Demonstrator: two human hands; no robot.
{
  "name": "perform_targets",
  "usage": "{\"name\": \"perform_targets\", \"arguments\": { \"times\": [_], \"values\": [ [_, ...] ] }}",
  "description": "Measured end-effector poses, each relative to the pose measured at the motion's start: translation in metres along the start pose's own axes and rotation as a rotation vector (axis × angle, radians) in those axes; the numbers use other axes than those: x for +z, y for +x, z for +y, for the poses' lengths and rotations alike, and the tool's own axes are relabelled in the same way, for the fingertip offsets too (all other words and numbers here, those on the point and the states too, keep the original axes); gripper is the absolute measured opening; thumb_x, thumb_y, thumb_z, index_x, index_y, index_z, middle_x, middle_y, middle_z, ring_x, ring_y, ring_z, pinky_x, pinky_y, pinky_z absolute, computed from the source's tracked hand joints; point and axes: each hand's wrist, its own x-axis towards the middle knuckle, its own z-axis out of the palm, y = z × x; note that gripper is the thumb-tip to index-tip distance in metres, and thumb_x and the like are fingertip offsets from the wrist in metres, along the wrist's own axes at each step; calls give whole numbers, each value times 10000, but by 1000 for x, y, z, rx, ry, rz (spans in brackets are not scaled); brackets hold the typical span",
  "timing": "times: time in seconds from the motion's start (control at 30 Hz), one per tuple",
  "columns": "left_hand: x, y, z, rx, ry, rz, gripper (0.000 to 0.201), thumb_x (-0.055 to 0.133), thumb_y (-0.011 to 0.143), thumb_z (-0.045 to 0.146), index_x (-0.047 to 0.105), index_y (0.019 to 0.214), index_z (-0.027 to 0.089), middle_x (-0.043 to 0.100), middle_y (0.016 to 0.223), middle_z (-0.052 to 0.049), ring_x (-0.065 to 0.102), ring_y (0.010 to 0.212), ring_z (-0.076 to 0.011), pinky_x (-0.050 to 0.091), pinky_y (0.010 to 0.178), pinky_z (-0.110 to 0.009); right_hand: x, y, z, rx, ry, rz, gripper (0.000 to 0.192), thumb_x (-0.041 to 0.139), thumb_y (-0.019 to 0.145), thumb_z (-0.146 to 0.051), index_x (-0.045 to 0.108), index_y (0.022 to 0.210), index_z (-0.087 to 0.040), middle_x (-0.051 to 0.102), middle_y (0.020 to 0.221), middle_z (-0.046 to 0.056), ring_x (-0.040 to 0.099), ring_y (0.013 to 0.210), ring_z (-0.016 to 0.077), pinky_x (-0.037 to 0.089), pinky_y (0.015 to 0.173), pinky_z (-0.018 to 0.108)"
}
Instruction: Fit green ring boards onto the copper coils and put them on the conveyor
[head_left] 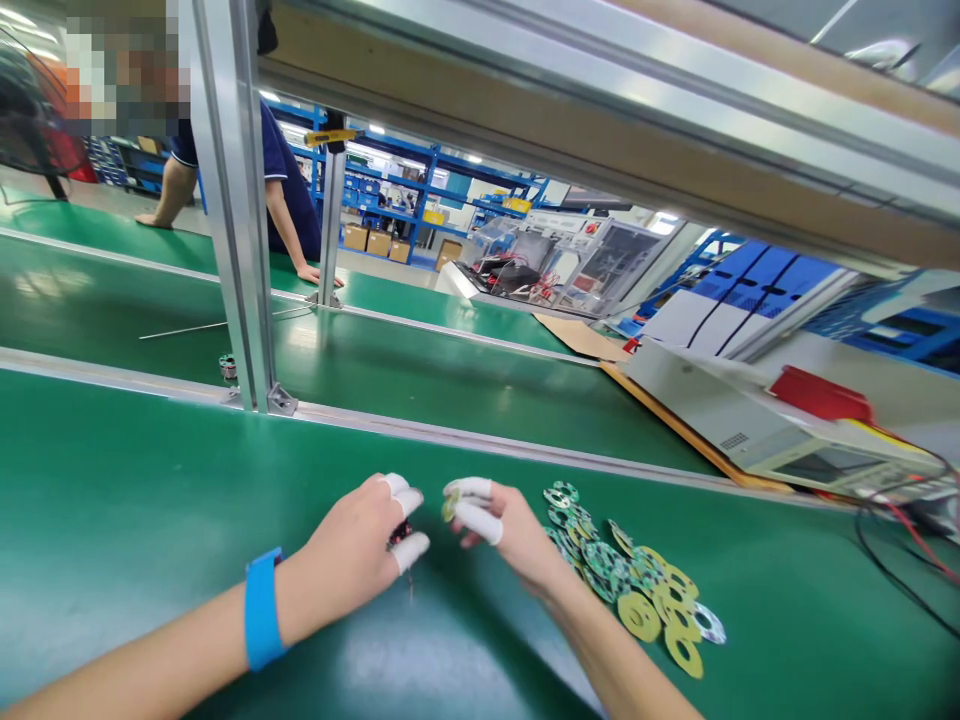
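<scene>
Left hand [360,540], lower centre of frame, white cots on fingertips, had its fingers closed around a small dark part [400,535], mostly hidden by them; a thin wire hung below. Right hand [517,530], just right of it, pinched a small yellow-green ring board [450,504] between cotted fingers; detail blurred. Hands near each other, not touching. Loose pile of ring boards [639,616], green and yellow, lay overlapping on the green bench [150,520], right of the right hand. Blue wristband [264,610] sat on left wrist. Co-worker's hand [309,274] rested on far bench, upper left.
</scene>
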Motion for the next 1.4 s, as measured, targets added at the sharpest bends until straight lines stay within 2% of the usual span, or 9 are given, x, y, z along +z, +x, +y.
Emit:
{"name": "perform_targets", "arguments": {
  "times": [0.2,0.37,0.5,0.7,0.8,1.0,1.17,1.3,1.4],
  "values": [
    [0,1,6,-104,-52,5,259,402,855,195,586,673,181,588,715,-43,513,681,-171,414,638,-279,37,-9,-1,47,253,-71,390,646,677,-529,639,734,-143,582,633,18,540,553,116,449,454,203],
    [-1,11,-3,-266,-604,-48,279,416,819,270,484,566,173,509,565,24,464,578,-121,345,544,-229,30,-13,5,-240,-78,147,487,713,647,-364,604,1092,-200,593,882,64,546,715,172,511,515,255],
    [2,12,-2,-278,-702,-98,278,439,794,293,463,546,171,455,530,40,420,541,-108,316,514,-222,32,-18,6,-365,-389,137,409,661,718,-326,612,1108,-213,614,972,91,568,769,194,525,580,277],
    [-4,14,-19,-260,-398,65,232,435,812,271,519,618,175,547,659,9,498,680,-149,367,636,-256,17,-7,4,-120,-932,41,346,617,756,-278,632,1088,-183,630,1038,109,590,916,258,477,760,350],
    [4,15,-36,-382,-492,-17,131,475,773,265,542,708,172,573,680,3,540,648,-154,403,611,-260,9,-3,6,-47,-1018,-48,398,627,742,-275,609,1127,-175,604,1107,127,560,1016,286,452,801,365],
    [23,13,-41,-484,-678,-140,152,457,782,305,504,734,168,544,537,25,556,478,-140,433,494,-242,21,1,13,-128,-529,14,308,542,783,-308,609,1050,-171,593,751,35,567,658,168,497,627,319],
    [28,11,-38,-431,-707,-139,124,446,788,266,501,736,168,562,605,15,574,542,-130,455,539,-239,44,3,23,25,51,-85,272,513,759,-365,553,946,-171,513,609,-45,494,431,90,423,354,198],
    [25,9,-36,-396,-675,-130,121,439,793,250,508,735,168,547,610,20,553,562,-130,433,550,-242,43,2,25,60,20,-87,280,462,761,-342,533,968,-168,511,595,-52,472,394,90,415,347,209],
    [17,10,-28,-381,-535,-86,236,416,843,339,511,705,173,555,655,3,539,608,-144,417,583,-263,28,1,20,-48,-343,9,277,422,800,-295,567,995,-161,534,593,-25,523,478,132,445,467,262]
  ]
}}
